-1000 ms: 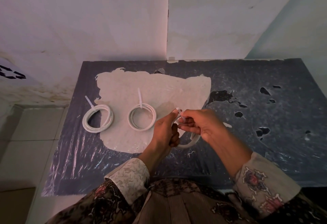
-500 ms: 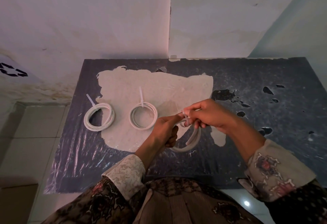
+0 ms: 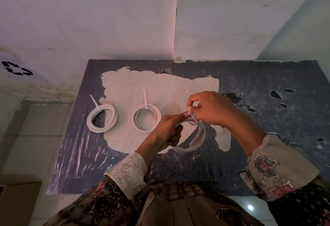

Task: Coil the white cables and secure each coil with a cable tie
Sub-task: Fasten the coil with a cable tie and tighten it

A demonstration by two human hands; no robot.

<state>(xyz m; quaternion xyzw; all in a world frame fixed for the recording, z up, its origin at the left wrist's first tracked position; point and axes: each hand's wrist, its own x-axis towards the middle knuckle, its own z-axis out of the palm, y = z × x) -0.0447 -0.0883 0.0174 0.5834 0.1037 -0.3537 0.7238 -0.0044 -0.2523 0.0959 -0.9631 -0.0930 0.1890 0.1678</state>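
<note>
Two coils done: left coil (image 3: pixel 102 118) and middle coil (image 3: pixel 146 118) flat on bench (image 3: pixel 267 136), each with cable tie cinched, tails sticking up untrimmed. Third coil (image 3: pixel 195 139) held above bench, front centre. Left hand (image 3: pixel 169 129) fingers clamped on coil's left side. Right hand (image 3: pixel 210 108) fingers pinching third tie (image 3: pixel 193 118) at coil top. Judgement: tie being threaded or pulled tight, can't tell if locked. No loose cables visible; likely last one.

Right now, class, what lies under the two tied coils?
The left coil lies mostly on dark plastic sheet, the middle coil on the pale patch. What lies beneath the sheet is covered.
</note>
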